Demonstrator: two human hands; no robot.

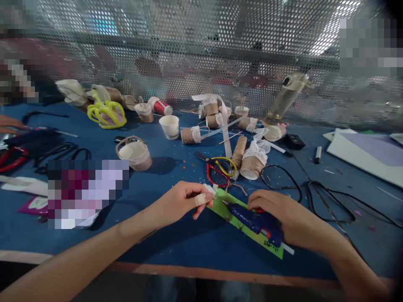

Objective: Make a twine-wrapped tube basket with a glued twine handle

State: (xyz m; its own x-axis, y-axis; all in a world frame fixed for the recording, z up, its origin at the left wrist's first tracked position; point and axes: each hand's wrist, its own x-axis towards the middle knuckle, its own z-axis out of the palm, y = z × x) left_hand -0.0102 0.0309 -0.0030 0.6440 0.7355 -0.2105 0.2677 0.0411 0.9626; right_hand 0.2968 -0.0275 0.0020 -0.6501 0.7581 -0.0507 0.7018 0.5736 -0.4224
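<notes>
The left hand (186,202) pinches a small white piece (210,189) between thumb and fingers, just left of the tip of the blue glue gun (248,217). The right hand (273,208) curls around that gun above a green strip (220,205) on the table's near side, with scissors (210,161) lying farther off.

A dark blue glue gun (245,217) slants over a bright green strip (220,208), nozzle toward the upper left, a white glue stick (288,249) jutting from its rear. The strip lies diagonally, black writing near its lower right end. A small white piece (210,189), partly hidden, is at its upper left end.
</notes>
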